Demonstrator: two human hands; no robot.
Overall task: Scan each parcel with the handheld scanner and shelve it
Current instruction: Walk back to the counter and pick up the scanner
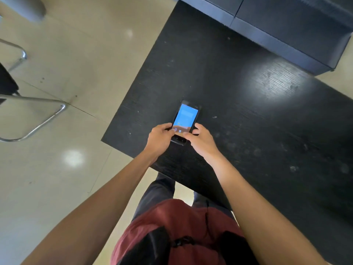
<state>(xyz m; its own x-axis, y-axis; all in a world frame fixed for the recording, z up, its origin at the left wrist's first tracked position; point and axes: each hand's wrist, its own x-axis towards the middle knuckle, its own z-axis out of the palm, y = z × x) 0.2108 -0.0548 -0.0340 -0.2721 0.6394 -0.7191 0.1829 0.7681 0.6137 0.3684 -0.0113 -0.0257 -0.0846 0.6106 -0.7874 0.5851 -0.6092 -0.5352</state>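
The black table [238,96] fills the right of the view and carries everything I work with; its near left corner lies just left of my hands, and a dark blue cabinet or bench [286,27] stands along its far edge. To the left, on the pale tiled floor [80,60], stands a chair with a chrome tube frame [42,121]. No parcel shows in this view, so I judge that the task stands at its opening step: readying the device. The handheld scanner [185,119] lies flat on the table near that left corner, screen up and lit blue, its long axis running away from me toward the far edge, tilted slightly to the right. Its near end sits between my hands, directly ahead of my body. My left hand [159,138] grips the near left side, fingers curled round the edge with the thumb over the lower face. My right hand [202,140] holds the near right side, one finger hooked round the edge and another finger or the thumb resting at the bottom of the screen; whether it presses a key I cannot tell. Both hands are equally near, so either could lift the device. The far end, where I judge the scan window sits, points away from me, so a parcel must be presented beyond it.
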